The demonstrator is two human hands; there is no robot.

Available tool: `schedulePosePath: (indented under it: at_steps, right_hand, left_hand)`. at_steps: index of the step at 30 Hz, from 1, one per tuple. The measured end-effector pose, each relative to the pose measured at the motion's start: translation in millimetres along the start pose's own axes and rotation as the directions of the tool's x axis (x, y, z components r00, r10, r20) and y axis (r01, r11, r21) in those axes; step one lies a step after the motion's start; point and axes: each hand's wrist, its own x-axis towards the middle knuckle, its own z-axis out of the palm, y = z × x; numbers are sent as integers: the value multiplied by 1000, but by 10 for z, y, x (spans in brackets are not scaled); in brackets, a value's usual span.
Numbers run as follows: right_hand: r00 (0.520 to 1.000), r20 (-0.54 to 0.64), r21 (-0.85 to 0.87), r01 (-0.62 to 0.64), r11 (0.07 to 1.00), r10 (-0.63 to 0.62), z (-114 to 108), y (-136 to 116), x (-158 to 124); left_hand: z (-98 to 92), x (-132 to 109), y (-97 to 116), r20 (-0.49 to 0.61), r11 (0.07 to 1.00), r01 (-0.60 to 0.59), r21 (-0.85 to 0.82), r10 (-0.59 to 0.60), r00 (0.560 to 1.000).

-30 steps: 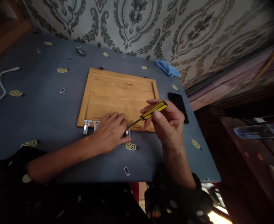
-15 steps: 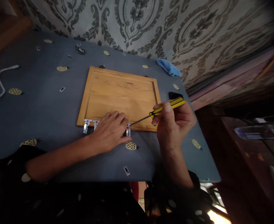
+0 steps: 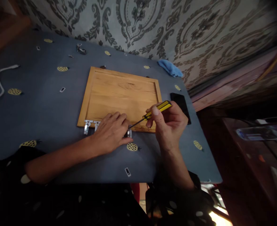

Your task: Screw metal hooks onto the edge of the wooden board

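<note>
A framed wooden panel (image 3: 126,91) lies flat on the table. Silver metal hinges stick out from its near edge, one bare hinge (image 3: 86,127) at the left corner and another metal hinge (image 3: 129,133) by my left thumb. My left hand (image 3: 111,131) is laid over that near edge, its fingers curled on the panel and its thumb pressed at the right-hand hinge. In my right hand (image 3: 171,127) is a screwdriver (image 3: 157,110) with a yellow and black handle, gripped between thumb and fingers. Its slanted shaft reaches down to the right-hand hinge, where the tip's exact contact is hard to make out.
Beyond my right hand lies a black phone (image 3: 182,105). A blue cloth (image 3: 170,67) is at the back right, against the patterned wall. A small metal part (image 3: 81,49) sits at the back, and a white cable (image 3: 0,82) runs along the left side.
My right hand has moved left and slightly down with the screwdriver, bringing the shaft closer to the hinge and uncovering more of the phone. My left hand has stayed in place.
</note>
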Motion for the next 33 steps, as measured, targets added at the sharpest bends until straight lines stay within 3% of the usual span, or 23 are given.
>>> schedulePosePath:
  at_steps: [8, 16, 21, 28, 33]
  right_hand:
    - [989, 135, 103, -71, 992, 57, -102, 33, 11]
    - [988, 46, 111, -152, 982, 148, -59, 162, 95]
    - [984, 49, 156, -179, 972, 173, -39, 172, 114]
    - [958, 129, 195, -278, 940, 257, -102, 97, 141]
    - [948, 199, 200, -287, 937, 248, -141, 77, 150]
  left_hand:
    - [16, 4, -6, -8, 1000, 1, -1, -1, 1000]
    - [47, -5, -22, -47, 1000, -18, 4, 18, 999]
    - [44, -11, -30, -46, 1000, -25, -7, 25, 999]
    - [21, -1, -16, 5, 1000, -1, 1, 1, 1000]
    - [50, -8, -28, -53, 1000, -29, 1, 29, 998]
